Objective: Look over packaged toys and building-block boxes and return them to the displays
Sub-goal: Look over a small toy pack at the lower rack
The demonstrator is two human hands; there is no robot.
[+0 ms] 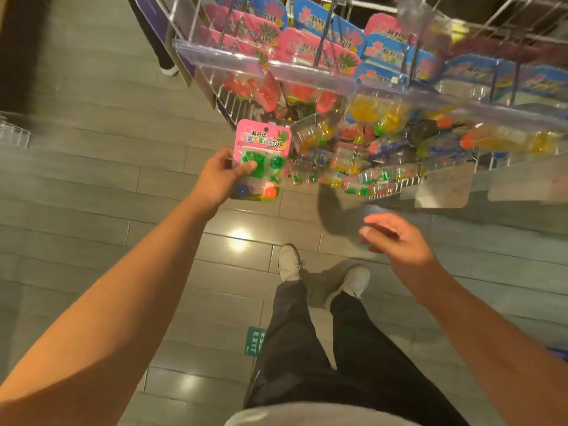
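My left hand [219, 176] grips a pink blister-pack toy [261, 149] by its left edge, thumb across the clear front over a green hand-shaped piece. The pack stands upright just left of the wire display rack [387, 189]. My right hand [396, 238] hovers lower right with fingers loosely curled and nothing in it, below the rack's front edge. Matching pink and blue carded packs [307, 47] hang in rows on the pegs above. More clear packs [347, 161] lie heaped in the lower wire basket.
A clear plastic price rail [276, 69] runs along the front of the upper pegs. Tags [442, 186] hang from the basket's front. Grey tiled floor lies below, with a green EXIT sticker [255, 341]. Another person's leg and shoe [169, 69] stand far left of the rack.
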